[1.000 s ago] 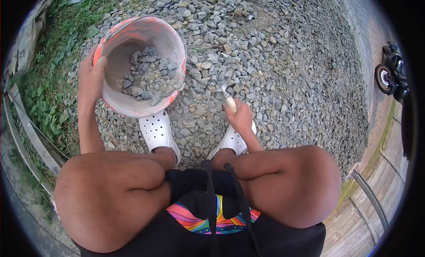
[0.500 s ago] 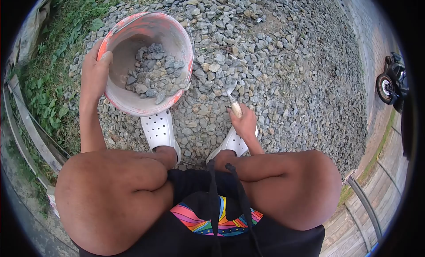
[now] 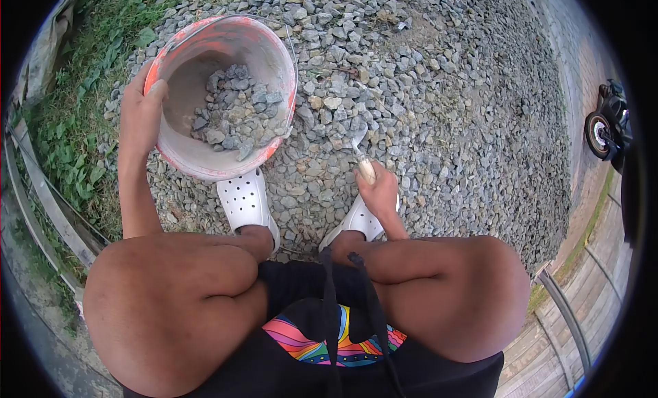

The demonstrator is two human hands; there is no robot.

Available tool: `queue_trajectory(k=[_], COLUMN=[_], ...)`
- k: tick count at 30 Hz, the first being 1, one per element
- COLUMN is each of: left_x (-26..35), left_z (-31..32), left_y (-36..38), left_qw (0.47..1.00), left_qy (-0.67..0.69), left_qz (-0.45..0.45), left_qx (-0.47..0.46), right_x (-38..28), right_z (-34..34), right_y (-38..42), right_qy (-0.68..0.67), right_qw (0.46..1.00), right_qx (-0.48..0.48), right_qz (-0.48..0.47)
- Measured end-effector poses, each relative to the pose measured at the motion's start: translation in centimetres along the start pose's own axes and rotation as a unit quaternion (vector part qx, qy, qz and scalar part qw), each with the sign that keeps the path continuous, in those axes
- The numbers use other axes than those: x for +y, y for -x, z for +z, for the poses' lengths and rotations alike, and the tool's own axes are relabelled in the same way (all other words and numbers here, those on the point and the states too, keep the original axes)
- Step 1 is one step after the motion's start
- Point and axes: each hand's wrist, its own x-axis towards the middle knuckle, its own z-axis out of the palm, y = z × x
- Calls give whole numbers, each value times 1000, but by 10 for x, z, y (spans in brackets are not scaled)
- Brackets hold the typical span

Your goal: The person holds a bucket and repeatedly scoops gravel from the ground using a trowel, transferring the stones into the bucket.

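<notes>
My left hand (image 3: 143,109) grips the left rim of an orange, cement-stained bucket (image 3: 277,62), thumb over the edge. The bucket tilts so its mouth faces me, and grey stones (image 3: 240,114) lie inside. Its thin wire handle rests along the far right rim. In my right hand (image 3: 378,192) is a trowel (image 3: 365,166), held by its pale, worn handle. The small metal blade points away from me into the gravel (image 3: 439,158), its tip partly hidden among the stones, to the right of the bucket.
My feet, in white perforated clogs (image 3: 245,201), stand just before the bucket and by my right hand. Green weeds (image 3: 79,134) border the gravel on the left. A motorcycle (image 3: 606,127) is parked at the far right, beside a paved strip.
The bucket and my left hand have shifted slightly to the left. My right hand and the trowel stay nearly in place.
</notes>
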Motion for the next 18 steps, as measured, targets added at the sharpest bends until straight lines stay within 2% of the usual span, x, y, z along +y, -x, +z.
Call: queue_trajectory(k=[15, 18], left_x=[7, 5], left_z=[1, 5], left_y=[2, 2], left_qw=[999, 1000], left_qy=[-39, 19], left_qz=[-13, -2], left_qx=[3, 20], right_x=[0, 4], right_z=[1, 0], right_y=[11, 17], right_qy=[8, 35], right_qw=[999, 999], right_qx=[33, 22], right_qz=[-14, 4])
